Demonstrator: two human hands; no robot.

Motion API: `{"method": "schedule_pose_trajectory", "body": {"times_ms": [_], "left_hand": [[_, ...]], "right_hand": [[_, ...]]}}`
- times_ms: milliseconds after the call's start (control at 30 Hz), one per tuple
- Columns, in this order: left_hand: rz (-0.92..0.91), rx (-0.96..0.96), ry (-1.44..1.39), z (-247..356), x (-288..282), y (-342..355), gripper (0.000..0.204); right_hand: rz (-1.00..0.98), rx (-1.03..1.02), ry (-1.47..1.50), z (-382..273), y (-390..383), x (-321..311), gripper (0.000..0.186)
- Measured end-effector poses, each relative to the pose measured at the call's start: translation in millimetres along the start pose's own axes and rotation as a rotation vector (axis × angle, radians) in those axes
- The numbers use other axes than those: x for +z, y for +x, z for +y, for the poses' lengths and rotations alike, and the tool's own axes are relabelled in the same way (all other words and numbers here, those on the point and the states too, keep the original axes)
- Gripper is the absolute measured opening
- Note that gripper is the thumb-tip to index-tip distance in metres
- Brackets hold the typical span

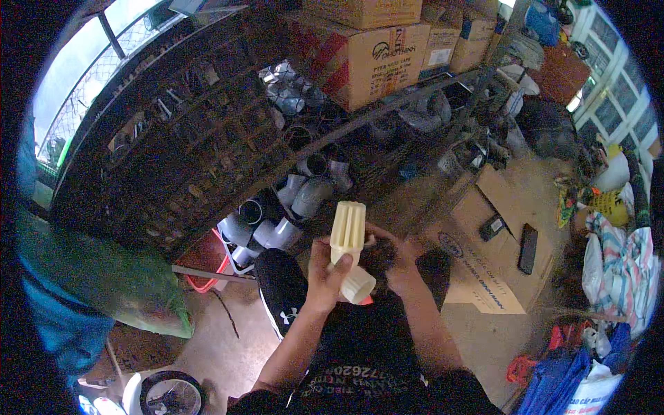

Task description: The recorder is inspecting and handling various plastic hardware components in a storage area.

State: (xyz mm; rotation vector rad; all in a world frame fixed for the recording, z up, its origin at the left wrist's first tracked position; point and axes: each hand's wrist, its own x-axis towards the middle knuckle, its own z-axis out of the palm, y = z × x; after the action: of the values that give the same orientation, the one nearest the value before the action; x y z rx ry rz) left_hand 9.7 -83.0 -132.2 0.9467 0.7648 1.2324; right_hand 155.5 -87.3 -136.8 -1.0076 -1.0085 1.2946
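Observation:
In front of my torso, my left hand (324, 277) is closed round a cream plastic fitting (348, 228), its thumb pressed on the narrower middle. The fitting's upper end is a long, deeply ribbed cylinder; its lower end is a short, round ribbed collar (358, 286) tilted to the right. A small red patch shows beneath the collar. My right hand (401, 270) is just right of the fitting, fingers bent and reaching toward its back. Shadow obscures those fingertips, so whether they grip it is unclear.
Grey pipe fittings (312, 197) are heaped ahead, beside a red basket (209, 259). A dark rack of small compartments (200, 149) stands left, with cardboard boxes (387, 59) beyond. Flattened cardboard (494, 266) with a phone-like black object (528, 249) lies right; sacks (622, 270) line the far right.

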Motion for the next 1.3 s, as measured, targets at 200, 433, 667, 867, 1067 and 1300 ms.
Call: {"method": "schedule_pose_trajectory", "body": {"times_ms": [200,433,667,867,1067,1300], "left_hand": [[-0.015,-0.059,-0.008,-6.8,1.9,-0.3,0.043],[-0.086,-0.153,-0.196,-3.0,8.4,-8.5,0.051],[-0.024,-0.164,-0.310,10.5,3.3,-2.7,0.046],[0.040,-0.063,-0.209,9.6,11.6,-3.9,0.041],[-0.011,-0.084,-0.263,-1.1,1.9,-6.5,0.049],[0.035,-0.181,-0.399,-4.3,3.1,-8.6,0.053]], "right_hand": [[0.237,-0.018,-0.197,26.0,-8.5,-12.5,0.032],[0.402,-0.025,-0.585,45.7,-11.2,-18.2,0.032],[-0.119,-0.099,-0.287,-5.5,-3.3,-8.7,0.031],[0.190,0.026,-0.227,10.0,-8.3,-12.3,0.034],[0.459,0.101,-0.404,-5.6,-12.5,18.8,0.034],[0.350,0.064,-0.130,-5.0,-11.9,17.1,0.028]]}}
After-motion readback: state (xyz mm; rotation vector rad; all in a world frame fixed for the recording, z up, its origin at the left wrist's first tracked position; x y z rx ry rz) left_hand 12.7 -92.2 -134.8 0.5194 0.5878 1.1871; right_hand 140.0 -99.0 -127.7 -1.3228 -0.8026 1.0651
